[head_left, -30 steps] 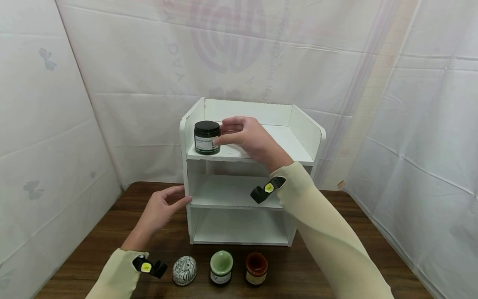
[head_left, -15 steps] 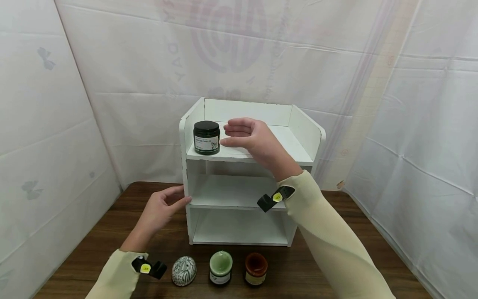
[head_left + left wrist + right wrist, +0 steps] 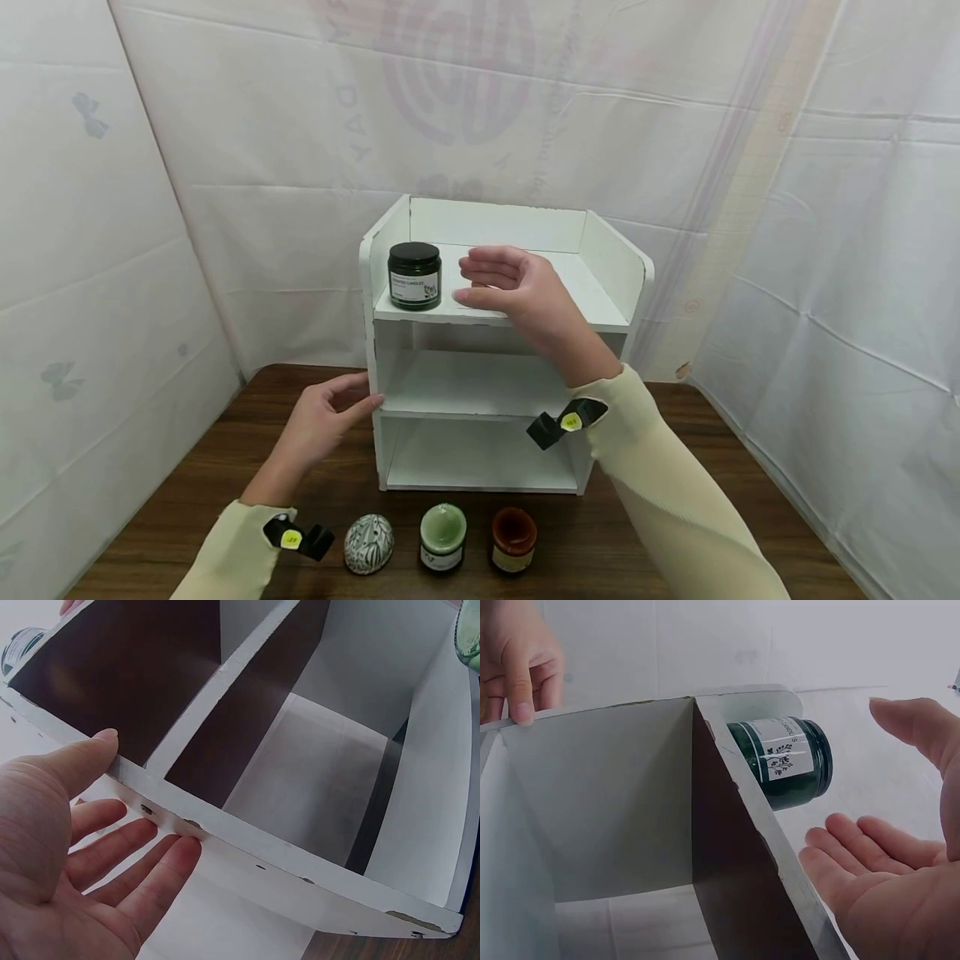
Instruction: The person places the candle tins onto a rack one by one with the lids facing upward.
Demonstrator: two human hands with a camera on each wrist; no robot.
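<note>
A dark green candle jar (image 3: 415, 277) with a black lid and white label stands at the left end of the white shelf unit's (image 3: 480, 319) top. Just right of it hovers the right hand (image 3: 528, 296), fingers extended and apart from the jar; the right wrist view shows the gap between jar (image 3: 781, 759) and hand (image 3: 892, 877). The left hand (image 3: 318, 425) touches the unit's left side panel, its thumb at the front edge and fingers along the outer face, as the left wrist view shows (image 3: 112, 847).
On the wooden table (image 3: 600, 550) before the unit stand a black-and-white patterned oval object (image 3: 369, 544), a green jar (image 3: 442, 537) and a red-brown jar (image 3: 513, 540). Two lower shelf levels face forward. White sheets (image 3: 285, 125) hang behind and at both sides.
The right hand has let go of the dark green jar and moved right and slightly down from it. The jar stays on the top shelf; the left hand has hardly moved.
</note>
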